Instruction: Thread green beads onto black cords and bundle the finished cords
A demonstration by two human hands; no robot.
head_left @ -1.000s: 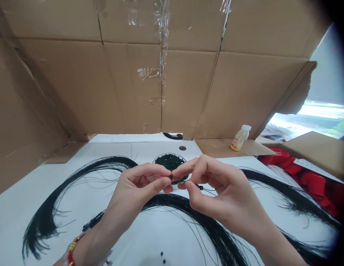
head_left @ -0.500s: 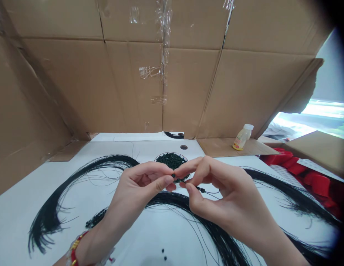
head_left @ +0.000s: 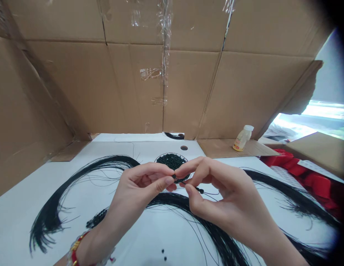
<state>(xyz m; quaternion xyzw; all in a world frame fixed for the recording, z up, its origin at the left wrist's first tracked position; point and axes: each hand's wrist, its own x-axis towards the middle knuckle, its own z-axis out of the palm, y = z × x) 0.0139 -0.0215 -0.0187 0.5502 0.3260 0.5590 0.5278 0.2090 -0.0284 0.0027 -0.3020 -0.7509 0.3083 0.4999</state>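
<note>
My left hand (head_left: 142, 188) pinches a tiny dark piece between thumb and forefinger, at the middle of the view. Touching it from the right, my right hand (head_left: 216, 188) has its fingers closed on a thin black cord (head_left: 213, 193), with a small dark knot or bead (head_left: 201, 191) on it below the fingers. Behind the fingertips, a round dish of small black pieces (head_left: 171, 161) is partly covered. Beneath both hands runs a thick bundle of black cords (head_left: 174, 199). The left fingertips hide most of the tiny piece.
More black cord bundles lie at left (head_left: 50, 214) and right (head_left: 288, 192) on the white table (head_left: 127, 244). Two small black bits (head_left: 164, 255) sit near the front. Cardboard walls (head_left: 133, 88) rise behind, with a small bottle (head_left: 243, 138) and red items (head_left: 316, 183) at right.
</note>
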